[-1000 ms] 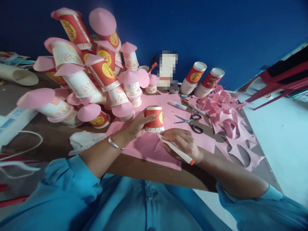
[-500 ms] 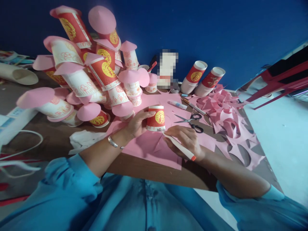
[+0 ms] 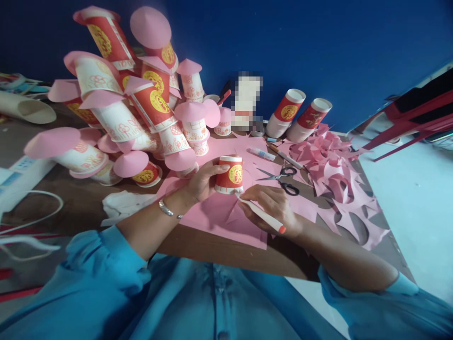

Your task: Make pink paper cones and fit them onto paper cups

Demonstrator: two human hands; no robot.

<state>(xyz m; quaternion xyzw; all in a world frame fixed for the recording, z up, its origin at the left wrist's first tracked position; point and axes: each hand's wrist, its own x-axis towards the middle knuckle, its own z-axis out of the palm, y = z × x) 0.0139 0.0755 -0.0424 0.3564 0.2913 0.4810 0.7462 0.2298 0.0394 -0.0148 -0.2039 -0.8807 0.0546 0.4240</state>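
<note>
My left hand [image 3: 205, 179] is closed around the left side of a red and white paper cup [image 3: 229, 177] with a gold emblem. The cup is upside down, its wide rim low and towards me. In my right hand [image 3: 271, 204] is a white marker pen [image 3: 264, 215] with an orange end, held in a writing grip. Its tip meets the white band by the cup's rim at the lower right. Pink paper sheets [image 3: 212, 219] lie beneath both hands. Black-handled scissors [image 3: 279, 177] rest with blades parted just beyond my right hand.
Many decorated cups with pink paper cones [image 3: 116, 118] are piled at the left. Two cup stacks [image 3: 286, 113] lean at the back. Pink paper scraps [image 3: 331, 165] cover the right side. A glue stick [image 3: 261, 154] and an orange pen [image 3: 278, 151] lie behind the scissors; crumpled white material [image 3: 127, 205] sits left.
The marker has shifted slightly left along the cup's rim, and my right hand moved with it. The cup has tilted a little; my left hand keeps its hold.
</note>
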